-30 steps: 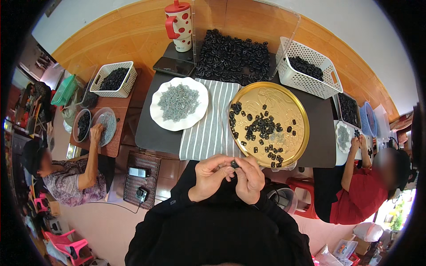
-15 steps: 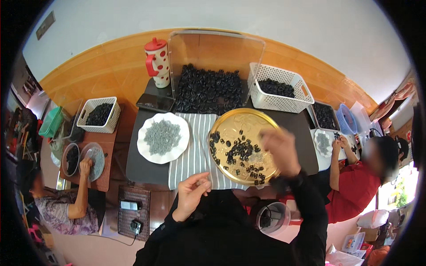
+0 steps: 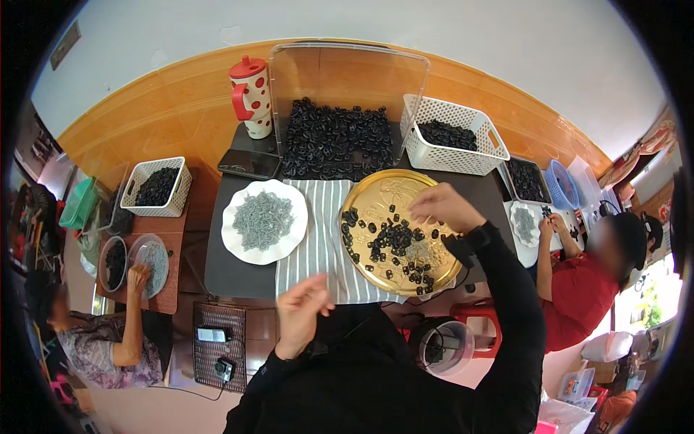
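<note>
I judge this to be the picking step: my right hand (image 3: 442, 207) reaches over the gold tray (image 3: 361, 199) on the desk (image 3: 235, 271), fingers curled down toward the small black parts (image 3: 394, 242) scattered there. Whether its grip has closed on one I cannot tell; the fingertips are hidden from here. My left hand (image 3: 302, 312) hovers near my body, over the striped cloth (image 3: 318, 246), fingers loosely open and holding nothing. The next move calls for a fine pinch on a single part, clear of its neighbours. The white plate of grey pieces (image 3: 264, 220) lies just left of the cloth.
</note>
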Tool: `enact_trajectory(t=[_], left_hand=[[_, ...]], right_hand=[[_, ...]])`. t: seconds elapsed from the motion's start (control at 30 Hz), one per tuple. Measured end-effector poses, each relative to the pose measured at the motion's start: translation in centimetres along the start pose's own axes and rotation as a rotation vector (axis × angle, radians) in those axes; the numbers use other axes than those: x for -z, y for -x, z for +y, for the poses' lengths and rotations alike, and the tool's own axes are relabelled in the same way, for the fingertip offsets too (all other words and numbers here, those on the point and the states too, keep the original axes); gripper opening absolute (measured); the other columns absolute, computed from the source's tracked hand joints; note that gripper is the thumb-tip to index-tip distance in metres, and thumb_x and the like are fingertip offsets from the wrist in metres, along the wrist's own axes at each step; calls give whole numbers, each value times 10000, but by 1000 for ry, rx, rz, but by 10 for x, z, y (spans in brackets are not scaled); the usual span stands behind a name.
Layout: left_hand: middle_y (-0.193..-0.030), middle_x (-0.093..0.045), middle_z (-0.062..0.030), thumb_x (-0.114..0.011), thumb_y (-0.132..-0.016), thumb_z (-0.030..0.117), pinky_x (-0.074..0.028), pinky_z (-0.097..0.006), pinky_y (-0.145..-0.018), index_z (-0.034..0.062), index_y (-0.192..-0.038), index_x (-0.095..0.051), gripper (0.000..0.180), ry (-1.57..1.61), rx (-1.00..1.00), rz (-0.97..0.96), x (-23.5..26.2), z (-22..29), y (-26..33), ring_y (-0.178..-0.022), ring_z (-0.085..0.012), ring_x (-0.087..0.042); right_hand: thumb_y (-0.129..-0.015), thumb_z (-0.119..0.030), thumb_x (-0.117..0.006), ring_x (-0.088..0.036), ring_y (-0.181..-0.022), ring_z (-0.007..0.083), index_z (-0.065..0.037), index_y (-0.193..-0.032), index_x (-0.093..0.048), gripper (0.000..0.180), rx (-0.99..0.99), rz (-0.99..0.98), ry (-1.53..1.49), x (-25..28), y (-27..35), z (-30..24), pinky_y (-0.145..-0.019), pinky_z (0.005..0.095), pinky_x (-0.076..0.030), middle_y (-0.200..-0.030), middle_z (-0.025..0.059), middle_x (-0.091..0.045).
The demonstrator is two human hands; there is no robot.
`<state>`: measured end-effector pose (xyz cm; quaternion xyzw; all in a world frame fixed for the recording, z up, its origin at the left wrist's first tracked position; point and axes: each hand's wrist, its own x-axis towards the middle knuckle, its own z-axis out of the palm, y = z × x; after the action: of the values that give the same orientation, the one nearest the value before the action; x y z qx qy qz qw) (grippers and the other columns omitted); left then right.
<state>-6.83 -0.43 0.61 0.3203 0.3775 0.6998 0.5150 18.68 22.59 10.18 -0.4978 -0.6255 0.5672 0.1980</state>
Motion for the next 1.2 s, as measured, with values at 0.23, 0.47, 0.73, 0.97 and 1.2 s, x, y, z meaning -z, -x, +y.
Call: enact_trajectory(t=[0.23,0.47,0.73,0.97,1.2], left_hand=[[-1017,-588,-179,-523,-907,104,-430,-242,-614,114,-1470,-127,689,-15,-1231,585,76,151,23,-725,-167,-522],[-990,-619,-137,-522,-905,28,-449,-294,-708,137,-1468,-155,681,-40,-1080,1063,189,215,123,-795,-174,-572],[-837,-550,-66,-541,-901,73,-425,-243,-686,-98,-1283,-441,430,-144,-686,641,122,156,74,-784,-127,-525],[-798,-665,-102,-606,-836,2,-457,-221,-602,-46,-1060,-636,231,-34,59,124,23,47,0,-686,-130,-605],[-827,-681,-67,-625,-861,49,-443,-188,-607,-1,-1059,-656,207,-99,297,-185,-20,5,2,-720,-91,-620]], right_hand=[[-736,-169,-651,-543,-615,296,-16,-756,-581,169,266,-161,862,-20,-11,35,-580,390,-427,-636,160,-529],[-582,-6,-733,-554,-594,240,39,-845,-618,290,364,-162,852,-37,2,37,-551,334,-432,-642,110,-533],[-698,-128,-655,-559,-666,347,-10,-720,-571,146,465,-201,878,-33,-12,50,-603,414,-432,-684,177,-551],[-742,-45,-575,-590,-740,347,-4,-765,-605,56,520,66,746,-30,0,66,-666,410,-459,-769,168,-606],[-729,-64,-582,-594,-718,355,-12,-782,-625,86,445,79,710,-13,51,53,-648,419,-468,-768,166,-615]])
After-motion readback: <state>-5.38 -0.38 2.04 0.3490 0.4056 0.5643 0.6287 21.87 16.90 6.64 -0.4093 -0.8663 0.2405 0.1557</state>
